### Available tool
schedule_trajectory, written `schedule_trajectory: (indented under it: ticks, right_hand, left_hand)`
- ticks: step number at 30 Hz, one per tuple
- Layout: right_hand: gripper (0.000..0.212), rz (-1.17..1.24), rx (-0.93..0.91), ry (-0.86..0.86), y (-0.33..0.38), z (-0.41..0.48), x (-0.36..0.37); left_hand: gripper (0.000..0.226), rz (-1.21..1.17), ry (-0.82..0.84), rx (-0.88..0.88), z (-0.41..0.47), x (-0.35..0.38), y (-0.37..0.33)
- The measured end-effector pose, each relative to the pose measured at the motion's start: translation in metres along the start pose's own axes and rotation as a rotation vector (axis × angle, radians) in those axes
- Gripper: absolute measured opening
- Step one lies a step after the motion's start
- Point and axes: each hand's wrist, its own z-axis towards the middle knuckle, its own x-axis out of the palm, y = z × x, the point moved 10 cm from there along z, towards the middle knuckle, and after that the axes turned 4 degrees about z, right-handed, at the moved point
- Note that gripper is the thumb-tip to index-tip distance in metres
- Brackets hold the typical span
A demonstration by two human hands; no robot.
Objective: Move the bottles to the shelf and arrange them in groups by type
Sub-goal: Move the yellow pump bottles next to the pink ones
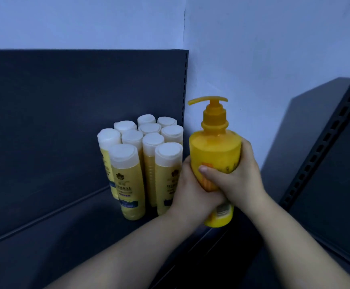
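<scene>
A yellow pump bottle [215, 151] is held upright in front of me, just right of the shelf's end. My right hand [238, 176] grips its middle, thumb across the label. My left hand [188, 190] grips its lower left side. On the dark shelf [69, 232] several yellow bottles with white caps [128, 180] stand packed together in the back right corner, immediately left of the pump bottle.
The shelf's dark back panel [76, 113] rises behind the bottles, with a slotted upright [184, 90] at its right end. A pale wall [263, 59] stands behind. A second dark shelf unit [341, 163] leans in at the far right.
</scene>
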Motion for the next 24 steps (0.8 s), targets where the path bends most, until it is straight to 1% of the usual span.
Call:
schedule_trajectory:
  ticks: [2, 5, 12, 15, 18, 22, 24]
  right_hand:
    - [0.080, 0.064, -0.015, 0.020, 0.020, -0.012, 0.007]
    - [0.083, 0.134, -0.087, 0.112, 0.056, -0.039, 0.034]
    - [0.088, 0.162, -0.173, 0.376, 0.147, -0.114, 0.135]
    - [0.087, 0.210, -0.217, 0.459, 0.187, -0.158, 0.179]
    - [0.088, 0.305, -0.232, 0.585, 0.228, -0.217, 0.232]
    - [0.091, 0.413, -0.216, 0.774, 0.273, -0.301, 0.293]
    - [0.091, 0.459, -0.221, 0.862, 0.293, -0.342, 0.318]
  left_hand:
    - [0.093, 0.015, -0.019, 0.039, -0.017, -0.019, -0.014]
    - [0.092, 0.038, -0.095, 0.110, -0.050, -0.062, -0.029]
    - [0.099, 0.013, -0.307, 0.109, -0.142, -0.186, -0.027]
    - [0.095, 0.036, -0.399, 0.119, -0.192, -0.245, -0.026]
    - [0.088, 0.106, -0.528, 0.145, -0.258, -0.311, -0.030]
    - [0.085, 0.193, -0.683, 0.047, -0.350, -0.387, -0.016]
    - [0.092, 0.261, -0.752, 0.032, -0.395, -0.417, -0.010]
